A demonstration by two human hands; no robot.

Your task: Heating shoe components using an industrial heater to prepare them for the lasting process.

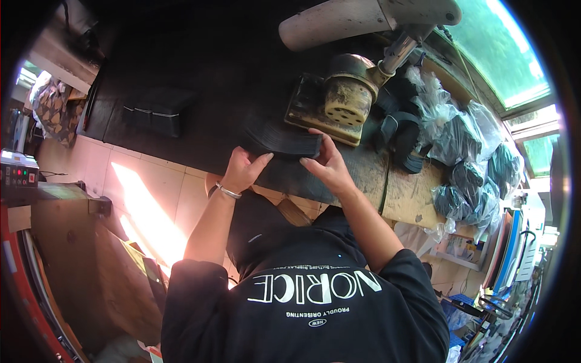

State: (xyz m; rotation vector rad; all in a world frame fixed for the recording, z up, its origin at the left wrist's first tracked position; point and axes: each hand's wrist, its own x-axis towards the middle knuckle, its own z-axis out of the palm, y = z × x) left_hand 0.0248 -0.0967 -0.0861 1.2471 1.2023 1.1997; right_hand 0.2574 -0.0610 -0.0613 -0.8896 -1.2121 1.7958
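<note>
A stack of thin black sheets (284, 141) is held between my two hands at the near edge of the dark worktable (212, 136). My left hand (243, 168) is closed on the stack's left near corner, thumb along its edge. At the right end, my right hand (328, 162) grips it with the thumb in front and fingers behind. The stack looks slightly bent, its layers showing as fine lines. Just beyond my right hand stands a worn yellowish machine (351, 100) with a round perforated head on a flat base.
A black bundle tied with pale string (154, 114) lies on the table at left. A large pale pipe-like arm (333, 24) hangs over the machine. Plastic bags of dark pieces (463, 145) pile up at right. A box with lit buttons (18, 168) stands far left.
</note>
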